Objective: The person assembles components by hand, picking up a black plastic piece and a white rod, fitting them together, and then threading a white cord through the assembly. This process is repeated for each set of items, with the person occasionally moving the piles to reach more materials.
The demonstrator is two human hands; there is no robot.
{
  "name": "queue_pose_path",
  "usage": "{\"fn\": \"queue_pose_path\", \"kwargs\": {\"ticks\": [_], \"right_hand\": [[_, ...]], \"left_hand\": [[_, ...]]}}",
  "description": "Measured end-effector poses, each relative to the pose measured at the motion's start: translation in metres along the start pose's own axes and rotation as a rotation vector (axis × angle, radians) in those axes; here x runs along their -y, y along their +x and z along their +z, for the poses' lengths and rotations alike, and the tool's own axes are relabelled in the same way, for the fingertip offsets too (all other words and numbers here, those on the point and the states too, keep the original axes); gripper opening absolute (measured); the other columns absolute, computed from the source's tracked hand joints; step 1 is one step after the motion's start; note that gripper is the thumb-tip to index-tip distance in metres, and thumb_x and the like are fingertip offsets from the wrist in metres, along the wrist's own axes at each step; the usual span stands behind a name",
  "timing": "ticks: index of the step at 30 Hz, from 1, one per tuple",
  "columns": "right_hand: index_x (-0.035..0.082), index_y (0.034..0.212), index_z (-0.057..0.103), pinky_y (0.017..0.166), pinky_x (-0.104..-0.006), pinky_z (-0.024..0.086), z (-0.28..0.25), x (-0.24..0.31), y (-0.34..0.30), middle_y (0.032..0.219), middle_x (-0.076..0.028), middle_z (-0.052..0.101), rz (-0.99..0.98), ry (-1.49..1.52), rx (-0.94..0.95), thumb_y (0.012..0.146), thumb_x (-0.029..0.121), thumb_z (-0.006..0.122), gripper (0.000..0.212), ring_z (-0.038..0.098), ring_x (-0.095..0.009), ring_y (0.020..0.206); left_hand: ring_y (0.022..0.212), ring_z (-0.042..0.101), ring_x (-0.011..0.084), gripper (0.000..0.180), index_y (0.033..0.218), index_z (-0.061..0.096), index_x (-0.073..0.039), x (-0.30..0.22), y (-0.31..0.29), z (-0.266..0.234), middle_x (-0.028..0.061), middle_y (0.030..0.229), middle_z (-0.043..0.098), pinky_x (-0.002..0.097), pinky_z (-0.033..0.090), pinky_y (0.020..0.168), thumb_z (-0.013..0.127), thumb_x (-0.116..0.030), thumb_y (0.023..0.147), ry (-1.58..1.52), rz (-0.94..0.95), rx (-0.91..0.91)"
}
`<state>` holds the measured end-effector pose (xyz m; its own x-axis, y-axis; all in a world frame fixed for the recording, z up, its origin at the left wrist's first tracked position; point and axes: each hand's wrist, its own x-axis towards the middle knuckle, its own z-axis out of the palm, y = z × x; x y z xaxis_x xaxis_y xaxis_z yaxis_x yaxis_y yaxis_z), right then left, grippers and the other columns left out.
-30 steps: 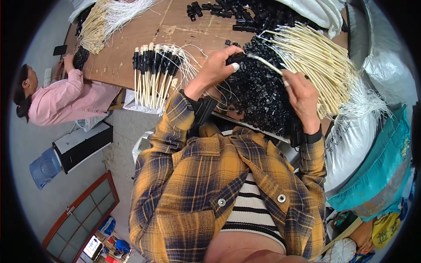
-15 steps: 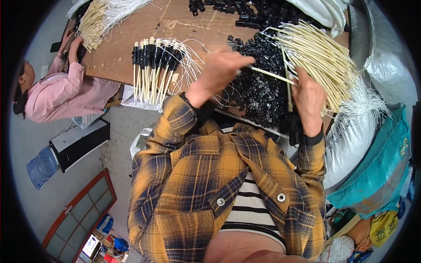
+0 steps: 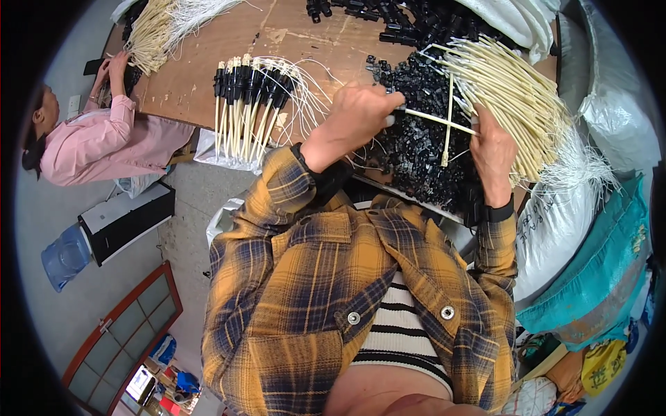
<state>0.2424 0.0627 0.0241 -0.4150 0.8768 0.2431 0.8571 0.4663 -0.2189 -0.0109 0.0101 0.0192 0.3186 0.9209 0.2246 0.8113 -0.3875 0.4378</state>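
A thin cream sleeved wire (image 3: 440,120) stretches between my two hands above a heap of small black plastic clips (image 3: 409,152). My left hand (image 3: 355,118) is closed around its left end, covering whatever is there; a little white shows at the fingertips. The other end is pinched between the thumb and fingers of my right hand (image 3: 494,149). Beneath it, a loose sleeved wire (image 3: 447,142) lies across the heap, crossing it in view. To the right rests a large bundle of the same cream sleeved wires (image 3: 506,90), with white strands trailing from the near end.
Sleeved wires fitted with black connectors (image 3: 246,87) lie along the front edge of the brown table (image 3: 187,90). More black connectors (image 3: 402,21) are piled at the back. White sacks (image 3: 555,229) and a teal sack (image 3: 590,270) crowd the right. A person in pink (image 3: 87,145) works at far left.
My left hand has shifted slightly right and down with the wire. The loose wire on the heap now lies farther from my right hand and shows more fully.
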Motion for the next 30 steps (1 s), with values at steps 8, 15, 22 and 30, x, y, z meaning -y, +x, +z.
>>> {"fn": "queue_pose_path", "kwargs": {"ticks": [8, 15, 22, 30], "right_hand": [[0.013, 0.108, 0.067, 0.056, -0.0373, 0.050, 0.009, 0.009, 0.004, 0.087, -0.012, 0.069, -0.037, 0.058, -0.063, 0.087, 0.009, 0.061, 0.023, 0.066, -0.030, 0.065], [0.013, 0.109, 0.066, 0.058, -0.0372, 0.051, 0.013, 0.018, -0.002, 0.088, -0.011, 0.069, -0.105, 0.094, -0.040, 0.086, 0.010, 0.063, 0.023, 0.066, -0.029, 0.066], [0.014, 0.117, 0.063, 0.059, -0.0345, 0.051, 0.007, 0.001, 0.006, 0.087, -0.008, 0.069, -0.022, 0.147, -0.124, 0.083, 0.016, 0.069, 0.035, 0.066, -0.024, 0.067], [0.015, 0.133, 0.053, 0.096, -0.0432, 0.040, -0.044, -0.020, 0.007, 0.124, -0.012, 0.059, 0.001, -0.159, 0.066, 0.070, 0.013, 0.072, 0.066, 0.058, -0.028, 0.109]], "left_hand": [[0.071, 0.061, 0.0242, 0.030, 0.100, 0.060, -0.014, 0.002, 0.001, 0.005, 0.0039, 0.077, 0.056, 0.0364, 0.050, 0.059, 0.075, -0.015, 0.073, -0.132, -0.028, 0.041], [0.073, 0.062, 0.0268, 0.027, 0.096, 0.061, -0.014, -0.016, 0.004, 0.002, 0.0067, 0.076, 0.059, 0.0382, 0.049, 0.062, 0.075, -0.011, 0.073, -0.033, -0.131, 0.148], [0.064, 0.062, 0.0285, 0.028, 0.101, 0.062, -0.017, -0.006, 0.005, 0.012, 0.0049, 0.068, 0.060, 0.0398, 0.048, 0.057, 0.072, -0.013, 0.075, -0.340, 0.055, -0.027], [0.067, 0.063, 0.0269, 0.031, 0.103, 0.060, -0.016, 0.007, -0.007, 0.008, 0.0058, 0.069, 0.061, 0.0389, 0.049, 0.058, 0.074, -0.014, 0.075, -0.319, -0.221, 0.151]]}}
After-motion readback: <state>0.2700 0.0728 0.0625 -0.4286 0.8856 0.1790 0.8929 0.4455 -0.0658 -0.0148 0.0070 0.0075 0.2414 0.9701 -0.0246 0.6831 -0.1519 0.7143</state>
